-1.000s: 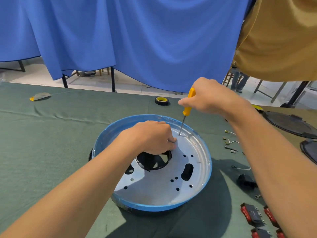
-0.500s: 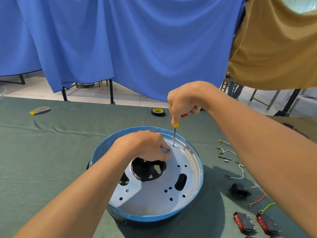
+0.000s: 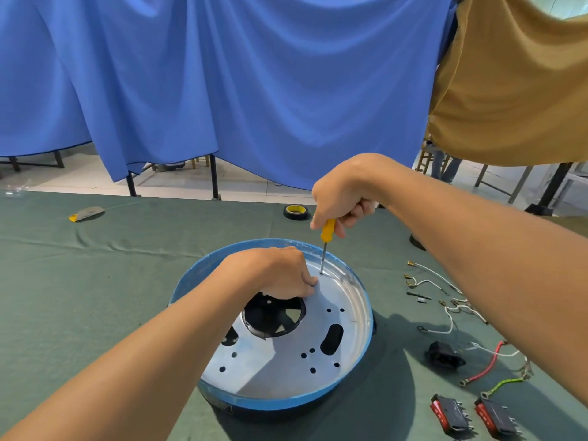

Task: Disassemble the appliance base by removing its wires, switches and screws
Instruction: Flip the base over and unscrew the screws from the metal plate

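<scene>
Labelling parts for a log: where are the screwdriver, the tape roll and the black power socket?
screwdriver (image 3: 328,230), head view, on its yellow handle.
tape roll (image 3: 295,217), head view, on its black front wall.
black power socket (image 3: 444,355), head view, on the middle of its body.

Green table (image 3: 95,297): base (image 3: 286,401), wires (image 3: 436,283), switches (image 3: 450,415)

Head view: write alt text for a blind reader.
A right hand holds a yellow-handled screwdriver upright, tip on the metal plate of a round blue-rimmed appliance base, while the left hand rests on the plate beside it. Loose wires and red switches lie on the green cloth nearby.
</scene>
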The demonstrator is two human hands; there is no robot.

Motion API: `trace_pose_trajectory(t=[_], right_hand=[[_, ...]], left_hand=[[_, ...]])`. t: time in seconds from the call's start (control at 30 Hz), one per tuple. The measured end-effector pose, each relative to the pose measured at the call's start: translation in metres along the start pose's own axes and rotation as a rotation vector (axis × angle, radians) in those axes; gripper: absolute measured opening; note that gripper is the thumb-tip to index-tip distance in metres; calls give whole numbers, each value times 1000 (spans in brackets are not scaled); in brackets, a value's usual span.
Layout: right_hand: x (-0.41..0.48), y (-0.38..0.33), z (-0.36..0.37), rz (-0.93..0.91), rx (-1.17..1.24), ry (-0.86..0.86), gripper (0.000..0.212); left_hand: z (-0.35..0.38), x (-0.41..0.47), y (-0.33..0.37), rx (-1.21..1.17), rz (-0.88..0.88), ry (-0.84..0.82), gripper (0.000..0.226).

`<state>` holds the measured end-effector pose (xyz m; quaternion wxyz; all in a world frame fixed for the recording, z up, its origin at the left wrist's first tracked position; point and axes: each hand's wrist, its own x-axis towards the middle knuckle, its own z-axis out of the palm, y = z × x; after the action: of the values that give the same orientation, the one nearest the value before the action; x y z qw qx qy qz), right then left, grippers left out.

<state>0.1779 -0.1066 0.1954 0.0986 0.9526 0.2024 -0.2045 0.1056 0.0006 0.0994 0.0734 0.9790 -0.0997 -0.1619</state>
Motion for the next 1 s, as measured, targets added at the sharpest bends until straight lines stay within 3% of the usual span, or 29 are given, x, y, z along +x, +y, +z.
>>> trace_pose_trajectory(t=[0.2, 0.3, 0.37, 0.43, 0.5, 0.63, 0.77, 0.87, 1.0], right_hand=[[2, 0, 3, -137, -144, 120, 25], [0, 5, 4, -188, -89, 149, 5], [1, 11, 7, -209, -56, 195, 13], [3, 16, 13, -176, -57, 281, 47], [5, 21, 20, -133, -51, 389, 59], [-2, 23, 23, -179, -26, 396, 24], [-4, 26, 20, -161, 21, 282, 36], [0, 26, 23, -131, 46, 345, 54], [2, 24, 24, -172, 51, 401, 27]], left_hand=[[-1, 4, 3, -34, -72, 13, 39], [-4, 5, 3, -47, -77, -21, 43], [-5, 6, 1, -47, -67, -21, 44], [-6, 7, 0, -43, -59, -20, 44], [-6, 7, 0, -40, -60, -22, 43], [-6, 7, 1, -34, -74, -10, 43], [-10, 7, 2, -56, -92, -38, 41], [-14, 8, 3, -111, -99, -64, 37], [-15, 11, 3, -145, -117, -66, 35]])
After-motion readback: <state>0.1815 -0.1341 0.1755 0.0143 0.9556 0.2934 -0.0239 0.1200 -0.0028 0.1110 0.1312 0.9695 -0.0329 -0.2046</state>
